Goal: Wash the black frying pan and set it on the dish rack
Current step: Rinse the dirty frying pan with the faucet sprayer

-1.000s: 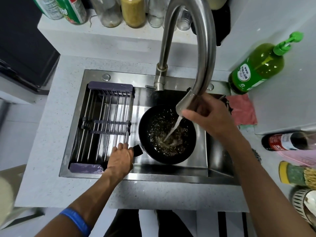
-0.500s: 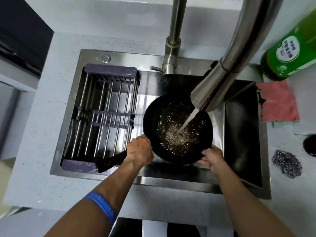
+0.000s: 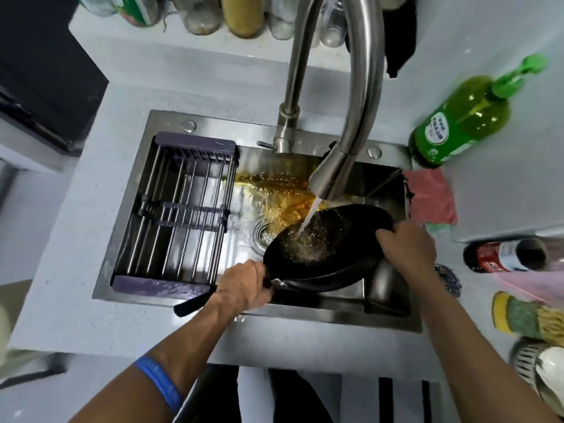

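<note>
The black frying pan (image 3: pixel 323 248) is tilted in the steel sink (image 3: pixel 332 312), its far-left lip low over the drain. Water from the faucet spout (image 3: pixel 332 175) runs into it, and yellow greasy water spreads over the sink floor behind it. My left hand (image 3: pixel 244 285) grips the pan's handle near the bowl; the handle's end sticks out past the sink's front edge. My right hand (image 3: pixel 406 248) grips the pan's right rim. The dish rack (image 3: pixel 180 209), purple-ended with metal bars, sits over the sink's left half.
A green soap bottle (image 3: pixel 460 117) and pink cloth (image 3: pixel 430 196) lie right of the sink. A steel scourer (image 3: pixel 448 279), dark bottle (image 3: pixel 503 254), sponge (image 3: pixel 525 315) and bowl (image 3: pixel 546 370) crowd the right counter. Jars line the back ledge.
The pan went from flat on the sink floor to tilted, dumping yellow water toward the back. My right hand left the faucet and took the rim; my left slid up the handle.
</note>
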Demonstrator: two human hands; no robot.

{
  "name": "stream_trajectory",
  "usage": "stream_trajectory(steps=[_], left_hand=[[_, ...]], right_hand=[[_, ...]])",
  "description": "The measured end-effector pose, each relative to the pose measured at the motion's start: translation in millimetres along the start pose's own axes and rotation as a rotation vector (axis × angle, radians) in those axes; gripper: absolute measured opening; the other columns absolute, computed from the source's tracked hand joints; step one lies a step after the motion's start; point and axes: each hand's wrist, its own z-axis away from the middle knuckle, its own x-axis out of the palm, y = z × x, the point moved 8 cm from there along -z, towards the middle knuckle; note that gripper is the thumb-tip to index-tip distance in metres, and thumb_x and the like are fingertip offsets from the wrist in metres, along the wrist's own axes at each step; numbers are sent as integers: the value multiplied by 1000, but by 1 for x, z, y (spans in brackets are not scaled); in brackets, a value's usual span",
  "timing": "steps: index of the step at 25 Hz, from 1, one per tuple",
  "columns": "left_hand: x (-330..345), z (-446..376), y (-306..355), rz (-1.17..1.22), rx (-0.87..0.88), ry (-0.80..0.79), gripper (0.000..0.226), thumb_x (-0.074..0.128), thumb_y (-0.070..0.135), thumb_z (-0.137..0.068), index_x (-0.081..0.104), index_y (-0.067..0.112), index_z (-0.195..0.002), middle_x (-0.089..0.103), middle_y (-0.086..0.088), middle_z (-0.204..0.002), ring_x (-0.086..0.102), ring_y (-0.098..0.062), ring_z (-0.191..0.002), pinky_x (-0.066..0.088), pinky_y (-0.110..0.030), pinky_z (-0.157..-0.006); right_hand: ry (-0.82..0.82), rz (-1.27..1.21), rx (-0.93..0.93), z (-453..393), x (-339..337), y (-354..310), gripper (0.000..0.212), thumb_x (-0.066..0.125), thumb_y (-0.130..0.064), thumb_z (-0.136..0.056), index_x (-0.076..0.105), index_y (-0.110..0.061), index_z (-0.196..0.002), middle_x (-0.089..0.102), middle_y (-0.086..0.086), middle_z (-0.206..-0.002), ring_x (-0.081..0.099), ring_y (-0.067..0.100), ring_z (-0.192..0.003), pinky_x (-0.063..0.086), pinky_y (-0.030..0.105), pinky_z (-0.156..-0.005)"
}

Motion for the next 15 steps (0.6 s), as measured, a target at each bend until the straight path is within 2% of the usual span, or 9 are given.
stream_trajectory(steps=[2,4,6,7,8,10,12,13,15], left_hand=[[-5,7,-3,71,-25,4,41,68,54,-77,65,26,-106,58,12,-82,53,-9,-71,39,-21,-67],[-8,10,1,170,-28,-36,42,71,59,-74,63,30,-103,61,13,-89,56,-8,-79,41,-21,-73],[-2,14,8,354,12,-147,44,76,66,-64,62,33,-92,67,3,-93,64,-18,-89,49,-29,-80],[4,12,8,433,33,-186,45,75,68,-61,63,33,-87,68,-2,-91,66,-24,-88,51,-33,-78],[1,17,12,403,58,-218,38,73,64,-65,64,32,-83,67,-1,-83,65,-22,-80,50,-32,-69],[0,26,16,421,85,-274,18,71,44,-80,66,29,-71,58,8,-64,53,-13,-60,40,-28,-57],[-1,30,20,468,118,-310,27,71,30,-84,63,28,-58,50,12,-55,44,-9,-55,34,-28,-55],[1,27,20,482,133,-321,28,71,26,-83,62,26,-56,49,13,-54,42,-8,-53,33,-26,-53],[-1,32,16,504,110,-413,15,70,20,-78,64,20,-64,49,9,-55,41,-8,-48,31,-23,-47]], right_hand=[[41,126,-101,11,-33,-33,23,58,-24,-86,52,-4,-76,56,9,-77,46,21,-63,41,33,-65],[70,197,-174,23,-58,-60,15,58,-20,-88,53,-7,-89,48,5,-79,49,25,-80,47,37,-79],[110,302,-207,26,-72,-78,23,57,-25,-87,60,-4,-96,44,5,-76,52,30,-87,49,35,-83],[133,375,-217,26,-76,-85,29,55,-31,-85,61,-4,-94,48,7,-77,54,31,-84,50,36,-81],[142,424,-225,26,-78,-91,30,54,-35,-83,60,-6,-89,51,8,-78,54,28,-78,49,34,-77],[92,432,-224,26,-78,-101,23,57,-33,-84,53,-10,-83,48,4,-75,49,25,-71,41,31,-70],[77,437,-229,28,-82,-111,21,59,-29,-85,51,-10,-85,49,6,-81,47,27,-76,38,31,-70],[88,440,-235,29,-85,-113,21,59,-28,-85,51,-9,-87,51,8,-85,47,28,-79,38,32,-71],[72,427,-216,31,-85,-109,18,57,-26,-89,54,-8,-91,58,12,-95,52,29,-84,42,33,-75]])
